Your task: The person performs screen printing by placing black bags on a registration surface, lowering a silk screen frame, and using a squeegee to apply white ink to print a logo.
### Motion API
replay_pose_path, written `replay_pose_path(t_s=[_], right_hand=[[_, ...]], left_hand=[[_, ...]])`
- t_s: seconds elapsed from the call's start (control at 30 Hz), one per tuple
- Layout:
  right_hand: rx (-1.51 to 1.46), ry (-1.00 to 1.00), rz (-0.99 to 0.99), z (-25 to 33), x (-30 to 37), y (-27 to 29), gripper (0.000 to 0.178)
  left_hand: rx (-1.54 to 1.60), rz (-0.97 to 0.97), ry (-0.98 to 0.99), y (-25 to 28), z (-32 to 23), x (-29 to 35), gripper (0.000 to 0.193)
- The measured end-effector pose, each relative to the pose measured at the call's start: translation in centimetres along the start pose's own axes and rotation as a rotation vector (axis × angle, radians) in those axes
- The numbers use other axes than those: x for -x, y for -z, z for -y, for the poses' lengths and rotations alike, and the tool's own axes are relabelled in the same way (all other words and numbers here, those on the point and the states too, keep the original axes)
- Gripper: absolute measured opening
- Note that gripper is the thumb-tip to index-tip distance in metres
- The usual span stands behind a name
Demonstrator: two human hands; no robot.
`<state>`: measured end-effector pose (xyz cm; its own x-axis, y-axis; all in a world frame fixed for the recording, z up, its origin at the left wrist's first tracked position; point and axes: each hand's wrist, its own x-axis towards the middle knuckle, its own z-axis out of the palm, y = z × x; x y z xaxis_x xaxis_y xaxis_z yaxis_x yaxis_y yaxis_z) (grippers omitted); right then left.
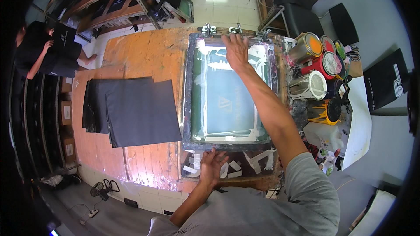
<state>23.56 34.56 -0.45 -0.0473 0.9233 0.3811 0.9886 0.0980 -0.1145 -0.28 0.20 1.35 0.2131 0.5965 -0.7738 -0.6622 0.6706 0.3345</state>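
The left grip [212, 166] is curled at the near rim of the framed screen [188, 91], and the right grip [236, 52] lies over its far end; whether either clasps it, I cannot tell. The screen rests on the wooden surface [151, 61] between both grips, with metal clamps [209, 29] just beyond the right one. Dark sheets [140, 116] lie left of both grips.

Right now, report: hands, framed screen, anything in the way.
Left hand at near edge of framed screen, right hand at far end. Right forearm across it. Dark sheets stacked close on its left.
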Motion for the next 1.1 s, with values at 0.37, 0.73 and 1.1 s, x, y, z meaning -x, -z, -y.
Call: replay_pose_path(t_s=[0.37,0.73,1.1], right_hand=[[-0.125,0.003,0.147,8.0,19.1,11.4,0.048],[-0.076,-0.017,0.204,10.3,26.1,13.0,0.068],[-0.142,0.004,0.052,9.7,25.3,9.4,0.065]], left_hand=[[-0.199,0.028,-0.049,-0.4,-0.3,0.8,0.034],[-0.101,-0.102,-0.075,0.3,1.1,-1.9,0.048],[-0.175,-0.063,-0.06,-0.1,0.8,-1.5,0.067]])
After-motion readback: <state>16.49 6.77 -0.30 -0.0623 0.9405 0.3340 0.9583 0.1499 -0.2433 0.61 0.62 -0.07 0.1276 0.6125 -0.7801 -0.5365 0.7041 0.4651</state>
